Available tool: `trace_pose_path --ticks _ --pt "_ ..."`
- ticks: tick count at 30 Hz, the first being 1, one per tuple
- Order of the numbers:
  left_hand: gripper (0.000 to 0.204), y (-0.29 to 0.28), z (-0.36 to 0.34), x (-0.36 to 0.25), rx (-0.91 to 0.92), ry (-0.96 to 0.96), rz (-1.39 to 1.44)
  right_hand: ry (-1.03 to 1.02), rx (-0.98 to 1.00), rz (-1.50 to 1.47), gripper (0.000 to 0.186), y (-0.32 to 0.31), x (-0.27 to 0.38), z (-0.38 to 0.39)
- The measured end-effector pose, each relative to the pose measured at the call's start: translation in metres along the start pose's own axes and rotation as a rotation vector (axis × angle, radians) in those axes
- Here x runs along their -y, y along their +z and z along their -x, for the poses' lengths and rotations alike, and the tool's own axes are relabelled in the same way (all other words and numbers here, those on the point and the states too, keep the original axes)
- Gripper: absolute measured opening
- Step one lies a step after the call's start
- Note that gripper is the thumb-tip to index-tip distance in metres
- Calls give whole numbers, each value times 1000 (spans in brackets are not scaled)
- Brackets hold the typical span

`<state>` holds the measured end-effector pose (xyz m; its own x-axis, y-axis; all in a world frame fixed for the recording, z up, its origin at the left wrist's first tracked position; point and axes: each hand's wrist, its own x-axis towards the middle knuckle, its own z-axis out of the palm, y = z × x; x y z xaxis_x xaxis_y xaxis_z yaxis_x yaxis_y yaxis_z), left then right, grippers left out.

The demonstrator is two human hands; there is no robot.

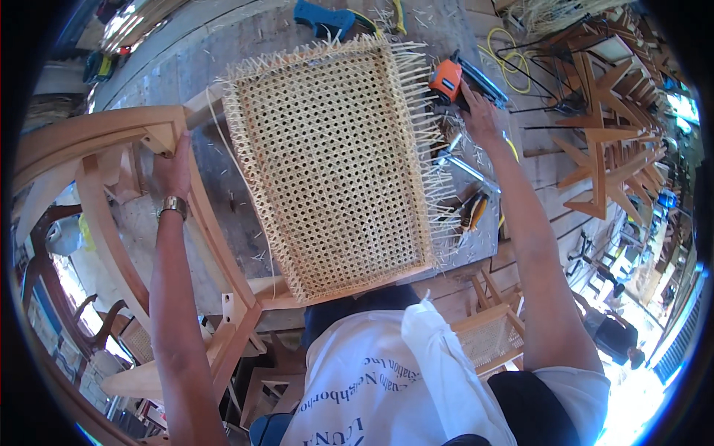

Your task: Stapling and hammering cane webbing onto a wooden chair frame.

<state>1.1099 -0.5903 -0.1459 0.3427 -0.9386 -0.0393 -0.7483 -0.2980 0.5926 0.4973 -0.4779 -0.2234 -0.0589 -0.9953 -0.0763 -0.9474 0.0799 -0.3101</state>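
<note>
Our left grip (172, 163) clasps a wooden frame (216, 234) beside bristly cane (335, 163); our right grip (482, 117) touches an orange tool (446, 80), closure unclear.

From my remote feed I counted two hands, the left (172, 165) and the right (482, 117), with one wristwatch (172, 207) between them, plus one worktop (450, 30), one woven cane panel (335, 163) and one pale wooden frame (111, 120) at the left. I also tallied one blue tool (325, 20), one orange tool (446, 80), one yellow-and-black handle (474, 212) and one other person (611, 331). The star-like wooden pieces (595, 167) at the right numbered several, overlapping too closely for me to count exactly.
</note>
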Motion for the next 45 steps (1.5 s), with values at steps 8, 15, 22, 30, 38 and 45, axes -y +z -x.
trace_pose_path --ticks 8,15,22,30,38,45 --pt "69 1 -6 14 6 -1 14 107 -109 -123 61 -15 25 95" --pt "69 2 -1 3 2 -24 -34 243 54 -27 33 14 18 165" --pt "66 0 0 2 23 -33 -20 441 -82 -192 18 9 43 184" --pt "65 1 -1 3 6 -8 25 609 -217 -1068 31 -68 229 92" --pt "64 0 0 -1 -13 -10 -1 315 -425 -755 40 -26 282 43" --pt "66 -2 2 -3 11 -59 -13 482 -343 -618 31 -5 259 36"
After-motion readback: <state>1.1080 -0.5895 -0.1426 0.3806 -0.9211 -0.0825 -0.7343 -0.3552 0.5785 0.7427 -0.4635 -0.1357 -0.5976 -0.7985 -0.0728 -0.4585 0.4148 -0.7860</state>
